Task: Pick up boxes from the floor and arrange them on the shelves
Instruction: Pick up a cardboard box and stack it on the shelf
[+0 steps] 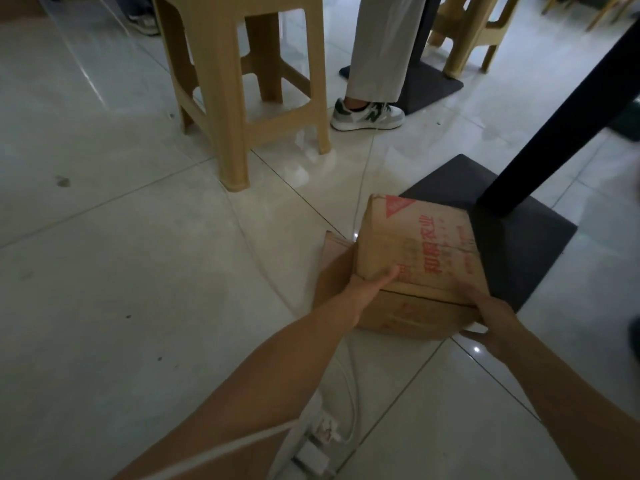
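A brown cardboard box (419, 251) with red print sits on the tiled floor, partly on a black table base (519, 244). Its left flap (334, 268) hangs open to the side. My left hand (372, 284) grips the box's near left corner, thumb on top, fingers hidden behind the side. My right hand (485, 315) grips the near right corner, fingers on top and thumb under the edge. No shelf is in view.
A tan plastic stool (239, 98) stands beyond the box on the left. A person's trouser leg and sneaker (369, 114) stand behind it. A black table post (554, 126) rises at right. A white cable and power strip (325, 441) lie on the floor near me.
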